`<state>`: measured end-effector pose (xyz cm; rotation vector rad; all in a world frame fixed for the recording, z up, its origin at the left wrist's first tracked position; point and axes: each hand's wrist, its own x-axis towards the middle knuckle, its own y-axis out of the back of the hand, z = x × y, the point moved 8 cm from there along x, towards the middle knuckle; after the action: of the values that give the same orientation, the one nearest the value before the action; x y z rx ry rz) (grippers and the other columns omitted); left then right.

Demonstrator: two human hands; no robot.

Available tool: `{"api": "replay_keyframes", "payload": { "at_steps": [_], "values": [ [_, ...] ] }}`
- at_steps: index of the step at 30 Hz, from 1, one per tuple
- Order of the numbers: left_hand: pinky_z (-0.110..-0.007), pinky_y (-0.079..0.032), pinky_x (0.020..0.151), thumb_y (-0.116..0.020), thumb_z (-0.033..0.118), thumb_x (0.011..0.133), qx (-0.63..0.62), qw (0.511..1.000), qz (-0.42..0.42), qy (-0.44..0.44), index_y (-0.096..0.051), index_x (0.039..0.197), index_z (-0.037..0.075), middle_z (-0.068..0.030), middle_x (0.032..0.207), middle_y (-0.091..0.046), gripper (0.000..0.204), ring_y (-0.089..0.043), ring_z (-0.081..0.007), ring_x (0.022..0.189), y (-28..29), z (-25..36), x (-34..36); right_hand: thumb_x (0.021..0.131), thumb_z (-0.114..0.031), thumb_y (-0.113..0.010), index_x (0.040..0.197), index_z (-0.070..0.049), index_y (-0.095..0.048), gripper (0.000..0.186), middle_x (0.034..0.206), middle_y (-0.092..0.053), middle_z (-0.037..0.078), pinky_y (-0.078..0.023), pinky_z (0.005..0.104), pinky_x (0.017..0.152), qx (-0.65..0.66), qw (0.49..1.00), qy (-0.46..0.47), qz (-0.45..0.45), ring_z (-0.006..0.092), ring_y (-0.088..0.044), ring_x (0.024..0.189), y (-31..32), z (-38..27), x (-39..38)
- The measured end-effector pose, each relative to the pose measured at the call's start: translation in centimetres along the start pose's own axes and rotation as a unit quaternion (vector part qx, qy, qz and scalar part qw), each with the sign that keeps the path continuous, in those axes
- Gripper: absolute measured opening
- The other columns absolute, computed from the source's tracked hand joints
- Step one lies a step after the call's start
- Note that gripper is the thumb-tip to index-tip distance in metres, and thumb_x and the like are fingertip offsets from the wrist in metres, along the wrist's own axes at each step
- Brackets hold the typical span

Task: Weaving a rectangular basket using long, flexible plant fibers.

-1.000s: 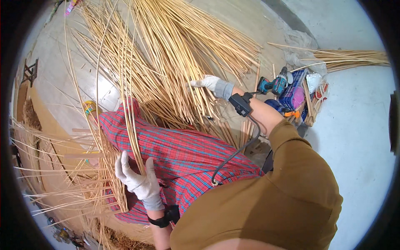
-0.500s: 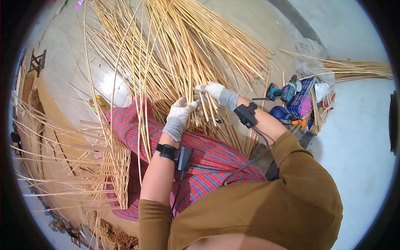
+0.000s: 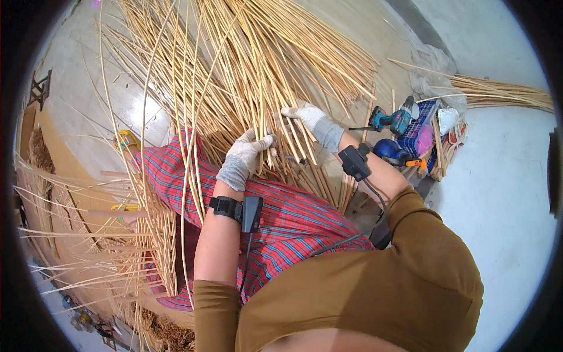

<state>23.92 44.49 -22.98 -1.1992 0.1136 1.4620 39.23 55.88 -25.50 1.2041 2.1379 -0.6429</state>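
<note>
A large bundle of long, thin, tan wicker rods (image 3: 234, 76) fans out in front of me, its near ends by my hands. My left hand (image 3: 243, 157), in a white knit glove, has its fingers curled about rods at the near end of the bundle. To its right and slightly farther away, my right hand (image 3: 307, 117), gloved alike, closes round several rods whose cut ends point back toward me. Some of its fingers are hidden behind the rods. A red plaid cloth (image 3: 287, 214) lies across my lap beneath both hands.
A woven piece with upright rods (image 3: 161, 252) leans at my left. At right lie a cordless drill (image 3: 402, 117), a blue plastic basket (image 3: 417, 126) and a dark blue round object (image 3: 387, 149). Another rod bundle (image 3: 498, 92) lies far right. A yellow sandal (image 3: 126, 141) shows at left.
My right hand has moved a little right and away, widening the gap between my hands. The left hand stays among the rods. The whole view has shifted slightly.
</note>
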Motion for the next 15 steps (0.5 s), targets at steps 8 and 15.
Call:
{"api": "replay_keyframes", "payload": {
  "at_steps": [8,15],
  "values": [
    [-0.033,-0.059,0.073,-0.067,0.009,0.094,0.001,1.000,0.008,-0.002,-0.061,0.120,0.003,-0.0065,0.095,-0.068,0.027,-0.067,-0.0178,0.081,-0.2,0.2,-0.3,0.085,-0.017,-0.080,0.131,0.001,-0.055,0.055,0.100,-0.071,0.012,-0.052,0.0284,0.054,-0.085,0.992,0.004,0.095,0.0151,-0.066,0.071,0.0,-1.8,-1.4],
    [-0.023,-0.047,0.049,-0.069,0.018,0.095,0.029,0.999,-0.033,-0.008,-0.066,0.112,0.005,-0.0019,0.084,-0.067,0.022,-0.061,-0.0112,0.064,-1.5,1.5,-1.0,0.087,-0.056,-0.066,0.136,0.013,-0.046,0.087,0.120,-0.063,0.025,-0.046,0.0341,0.092,-0.141,0.987,0.017,-0.076,0.0276,-0.060,0.108,-1.9,-1.5,-0.6]
  ]
}}
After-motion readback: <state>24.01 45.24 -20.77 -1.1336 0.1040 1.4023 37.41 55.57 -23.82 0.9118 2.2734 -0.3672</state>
